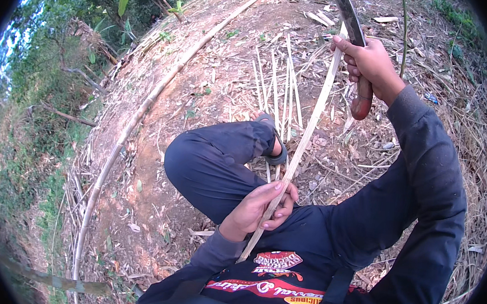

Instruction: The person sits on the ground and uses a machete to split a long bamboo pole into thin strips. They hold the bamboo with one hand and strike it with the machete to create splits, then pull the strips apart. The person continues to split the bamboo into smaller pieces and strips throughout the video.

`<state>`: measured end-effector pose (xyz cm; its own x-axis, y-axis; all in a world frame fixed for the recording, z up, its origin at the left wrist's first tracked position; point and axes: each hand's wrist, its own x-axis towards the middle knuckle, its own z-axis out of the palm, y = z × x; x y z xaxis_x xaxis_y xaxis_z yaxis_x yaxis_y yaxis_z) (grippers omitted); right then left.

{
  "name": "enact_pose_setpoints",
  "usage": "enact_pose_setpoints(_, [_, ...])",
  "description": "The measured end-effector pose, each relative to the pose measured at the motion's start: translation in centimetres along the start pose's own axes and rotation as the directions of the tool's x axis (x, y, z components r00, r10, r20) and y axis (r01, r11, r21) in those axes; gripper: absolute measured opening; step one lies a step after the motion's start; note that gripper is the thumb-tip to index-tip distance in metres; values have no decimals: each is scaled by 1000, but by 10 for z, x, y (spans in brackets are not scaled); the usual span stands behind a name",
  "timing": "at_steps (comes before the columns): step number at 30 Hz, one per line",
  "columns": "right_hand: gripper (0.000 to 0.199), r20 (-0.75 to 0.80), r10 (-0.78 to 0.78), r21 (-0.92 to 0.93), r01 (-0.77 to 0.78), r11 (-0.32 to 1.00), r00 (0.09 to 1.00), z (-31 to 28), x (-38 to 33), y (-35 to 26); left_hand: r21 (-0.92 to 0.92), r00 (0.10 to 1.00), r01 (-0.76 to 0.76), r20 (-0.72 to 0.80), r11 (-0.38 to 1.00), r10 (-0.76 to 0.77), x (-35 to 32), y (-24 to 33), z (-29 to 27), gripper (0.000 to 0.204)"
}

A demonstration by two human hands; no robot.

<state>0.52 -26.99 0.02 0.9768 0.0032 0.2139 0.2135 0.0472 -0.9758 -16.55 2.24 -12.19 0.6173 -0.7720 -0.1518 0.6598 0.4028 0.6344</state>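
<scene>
My left hand (259,207) is closed round the lower part of a long, pale split-bamboo strip (309,128), close to my lap. The strip slants up and to the right, its far end reaching my right hand (370,65). That hand grips a machete by its reddish-brown wooden handle (362,101). The dark blade (348,14) points away from me and runs out of the picture at the top, beside the strip's far end. Whether the right fingertips also press on the strip, I cannot tell.
Several thin pale strips (273,88) lie on the leaf-littered ground by my sandalled foot (277,149). A long bamboo pole (134,126) curves along the left. A thin green stem (403,36) stands near the machete. Bushes (36,90) border the slope at left.
</scene>
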Motion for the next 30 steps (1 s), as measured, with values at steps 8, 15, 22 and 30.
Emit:
enact_pose_setpoints(8, [30, -10, -90, -19, 90, 996, 996, 3, 5, -3, -30, 989, 121, -81, 992, -123, -44, -22, -14, 58])
enact_pose_setpoints(15, [46, -39, -44, -334, 29, 942, 998, 40, -27, 0, 202, 938, -40, -329, 979, 107, -37, 2, 11, 43])
enact_pose_setpoints(22, [16, 357, -427, -682, 544, 488, 831, 48, -65, 21, 349, 918, -113, -322, 930, 232, 27, 45, 45, 32])
enact_pose_setpoints(30, [16, 419, -470, -685, 610, 397, 777, 53, -80, 28, 158, 966, -180, -160, 971, 205, 48, 67, 55, 24])
